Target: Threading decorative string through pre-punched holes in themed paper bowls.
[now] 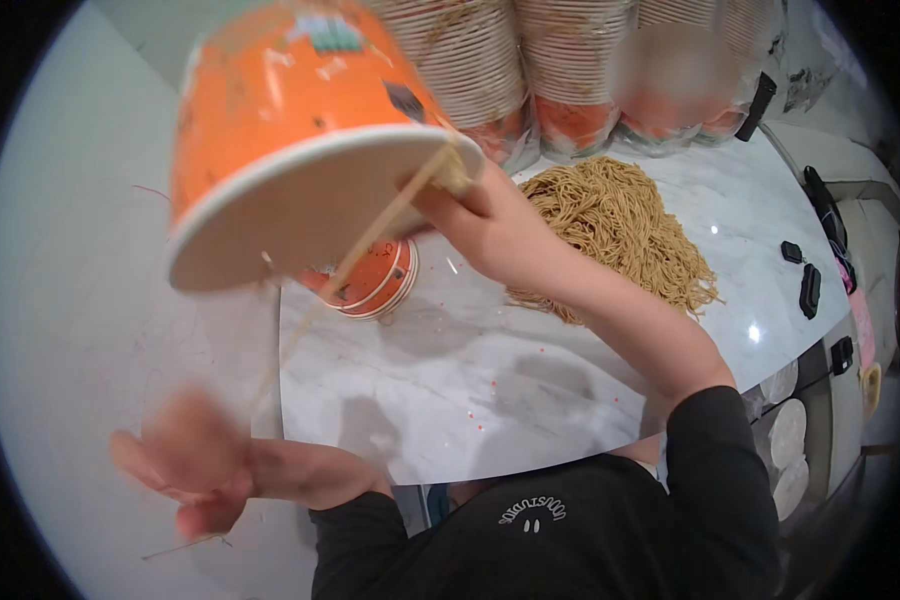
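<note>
A large orange paper bucket (300, 100) with a white rim is held up, mouth tilted downward, at the upper left. My right hand (470, 205) is closed on its rim, and a tan cord (385, 220) is pinched there too. From that hand the cord slants down toward the lower left, fading into blur. My left hand (195, 450) is out past the table's left edge, smeared by motion, so its fingers and anything in them cannot be made out. Behind my right forearm lies a heap of tan cords (620, 230).
Smaller orange paper cups (380, 285) sit on the white marbled table (440, 400) below the bucket. Tall plastic-wrapped stacks of paper buckets (460, 70) line the back. Small black devices (810, 290) lie at the right edge. Tiny orange bits (475, 418) are scattered near the front.
</note>
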Motion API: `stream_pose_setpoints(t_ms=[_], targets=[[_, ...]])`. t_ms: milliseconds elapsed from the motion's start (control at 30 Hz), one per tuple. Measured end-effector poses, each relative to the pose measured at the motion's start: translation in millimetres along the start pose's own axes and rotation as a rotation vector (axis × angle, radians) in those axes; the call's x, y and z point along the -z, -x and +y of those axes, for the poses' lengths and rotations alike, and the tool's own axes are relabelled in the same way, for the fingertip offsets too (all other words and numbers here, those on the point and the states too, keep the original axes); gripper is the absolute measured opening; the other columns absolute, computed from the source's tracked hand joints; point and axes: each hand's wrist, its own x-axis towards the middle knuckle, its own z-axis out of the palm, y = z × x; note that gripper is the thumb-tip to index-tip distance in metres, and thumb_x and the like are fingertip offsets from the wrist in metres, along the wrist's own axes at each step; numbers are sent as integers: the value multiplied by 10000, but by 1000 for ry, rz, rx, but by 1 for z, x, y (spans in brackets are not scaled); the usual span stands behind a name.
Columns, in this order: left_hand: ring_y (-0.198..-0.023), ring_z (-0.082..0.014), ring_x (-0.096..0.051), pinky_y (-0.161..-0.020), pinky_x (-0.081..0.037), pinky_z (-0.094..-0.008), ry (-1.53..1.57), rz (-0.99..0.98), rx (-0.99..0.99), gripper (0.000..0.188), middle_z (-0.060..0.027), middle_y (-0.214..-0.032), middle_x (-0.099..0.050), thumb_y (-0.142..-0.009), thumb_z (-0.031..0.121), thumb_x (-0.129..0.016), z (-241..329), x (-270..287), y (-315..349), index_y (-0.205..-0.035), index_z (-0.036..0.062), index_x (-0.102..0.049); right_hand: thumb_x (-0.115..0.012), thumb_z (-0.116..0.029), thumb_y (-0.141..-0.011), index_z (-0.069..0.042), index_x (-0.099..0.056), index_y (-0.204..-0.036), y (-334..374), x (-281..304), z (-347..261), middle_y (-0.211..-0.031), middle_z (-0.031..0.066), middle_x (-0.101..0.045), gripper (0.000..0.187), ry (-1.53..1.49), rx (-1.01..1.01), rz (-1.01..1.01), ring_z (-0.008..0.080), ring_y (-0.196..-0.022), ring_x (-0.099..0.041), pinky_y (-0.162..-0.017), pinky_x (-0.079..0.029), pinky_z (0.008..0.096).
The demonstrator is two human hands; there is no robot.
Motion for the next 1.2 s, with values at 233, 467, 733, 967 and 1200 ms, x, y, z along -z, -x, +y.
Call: stream_pose_setpoints(t_ms=[233, 467, 733, 967, 1200], targets=[[-626, -77, -525, -637, -435, -248, -875, 88, 967, 350, -25, -690, -572, -1075, 289, -502, -24, 37, -10, -1067, -29, -648, -678, -94, -914, -99, -292, -1561, -87, -57, 73, -1311, 216, -614, 754, 286, 552, 150, 405, -1148, -636, -961, -521, 421], [-1060, -248, -667, -915, -523, -362, -837, 7, 990, 697, -191, -1280, -617, -952, 432, -722, -96, 74, 19, -1432, 11, -442, -671, -112, -921, -148, -321, -1580, -76, -44, 135, -1483, 171, -528, 747, 418, 373, -11, 336, -1337, -543, -1110, -439, 395], [-1143, -289, -639, -968, -532, -405, -758, -77, 1105, 947, -167, -1317, -608, -785, 246, -885, -127, 56, 11, -1516, 71, -308, -727, -109, -850, -154, -78, -1652, -34, -13, 137, -1670, 142, -263, 1032, 105, -46, -337, 292, -1513, -314, -1205, -308, 374], [-1155, -289, -653, -967, -551, -404, -755, -268, 1291, 1105, -170, -1309, -634, -656, 197, -956, -137, 65, 22, -1523, 22, -296, -952, -260, -677, -115, -3, -1646, -10, -11, 163, -1658, 176, -221, 1364, 124, -294, -426, 255, -1543, -198, -1252, -224, 382], [-1174, -289, -646, -995, -553, -413, -788, -298, 1258, 1142, -165, -1338, -615, -593, 147, -979, -152, 73, 38, -1507, 16, -307, -1000, -380, -548, -114, -159, -1615, 5, -22, 187, -1553, 248, -317, 1384, 216, -251, -231, 400, -1459, -317, -1215, -297, 475]])
